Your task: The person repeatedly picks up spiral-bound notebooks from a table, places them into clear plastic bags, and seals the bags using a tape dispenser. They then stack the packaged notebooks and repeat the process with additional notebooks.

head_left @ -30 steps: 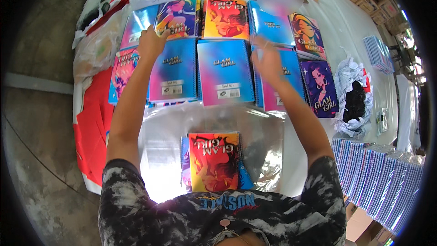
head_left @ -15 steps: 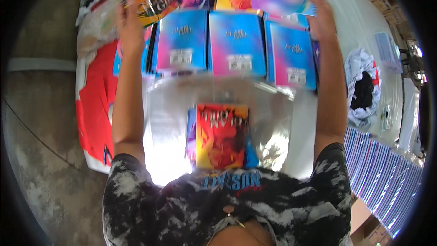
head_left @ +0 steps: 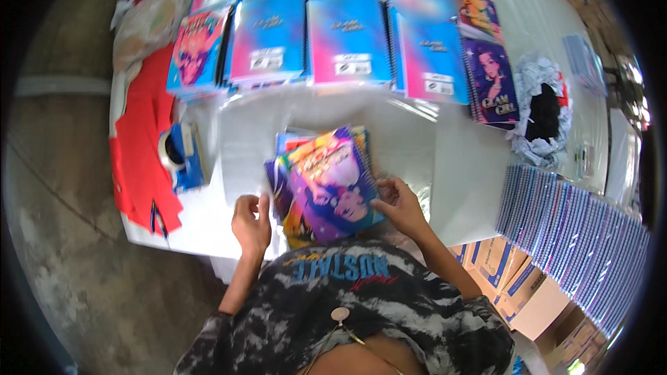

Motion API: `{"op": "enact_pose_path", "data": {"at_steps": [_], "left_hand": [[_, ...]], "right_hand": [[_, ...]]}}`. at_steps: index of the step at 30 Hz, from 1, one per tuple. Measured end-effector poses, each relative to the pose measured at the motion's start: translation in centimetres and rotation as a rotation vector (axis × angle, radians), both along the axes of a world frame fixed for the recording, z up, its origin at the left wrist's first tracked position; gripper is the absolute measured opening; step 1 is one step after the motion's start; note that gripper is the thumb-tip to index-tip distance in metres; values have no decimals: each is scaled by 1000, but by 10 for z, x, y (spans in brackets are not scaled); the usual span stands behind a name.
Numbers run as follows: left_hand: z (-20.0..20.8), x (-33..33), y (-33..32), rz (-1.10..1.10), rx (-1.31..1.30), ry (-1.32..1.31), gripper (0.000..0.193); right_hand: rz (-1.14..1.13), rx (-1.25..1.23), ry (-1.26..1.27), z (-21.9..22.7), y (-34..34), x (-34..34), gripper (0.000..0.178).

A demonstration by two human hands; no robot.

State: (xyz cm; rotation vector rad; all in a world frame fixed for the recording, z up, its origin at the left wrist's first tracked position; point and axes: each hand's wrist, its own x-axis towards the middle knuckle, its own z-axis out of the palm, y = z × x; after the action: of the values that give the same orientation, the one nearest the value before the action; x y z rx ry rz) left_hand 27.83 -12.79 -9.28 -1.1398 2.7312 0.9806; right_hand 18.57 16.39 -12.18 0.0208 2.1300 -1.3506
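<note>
The purple, rectangular paper notebook point(head_left: 338, 186) lies atop a multicoloured notebook pile point(head_left: 297, 228) on the white plastic-covered tabletop point(head_left: 460, 184), long axis toward eleven o'clock: two o'clock from the empty, loosely parted left hand point(head_left: 251, 225), ten from the nearer right hand point(head_left: 403, 207), whose grip blur leaves uncertain.

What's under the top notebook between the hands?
Edges of other notebooks stick out from under the top notebook, at its left and far side. Their covered parts, and how many there are, can't be seen.
</note>
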Motion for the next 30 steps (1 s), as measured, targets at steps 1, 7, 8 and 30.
{"op": "enact_pose_path", "data": {"at_steps": [1, 7, 8, 30], "left_hand": [[-5, -4, 4, -113, -86, 165, 42], [-11, -35, 65, -471, -170, 92, 89], [-15, -34, 68, -471, -247, 43, 89], [-10, -19, 1, 25, 836, 211, 76]], "right_hand": [[60, 63, 78, 13, 1, -17, 44], [-302, 270, 986, 2, 72, -244, 34], [-394, 318, 946, 16, 82, -290, 34], [-109, -102, 265, -13, -10, -42, 72]]}}
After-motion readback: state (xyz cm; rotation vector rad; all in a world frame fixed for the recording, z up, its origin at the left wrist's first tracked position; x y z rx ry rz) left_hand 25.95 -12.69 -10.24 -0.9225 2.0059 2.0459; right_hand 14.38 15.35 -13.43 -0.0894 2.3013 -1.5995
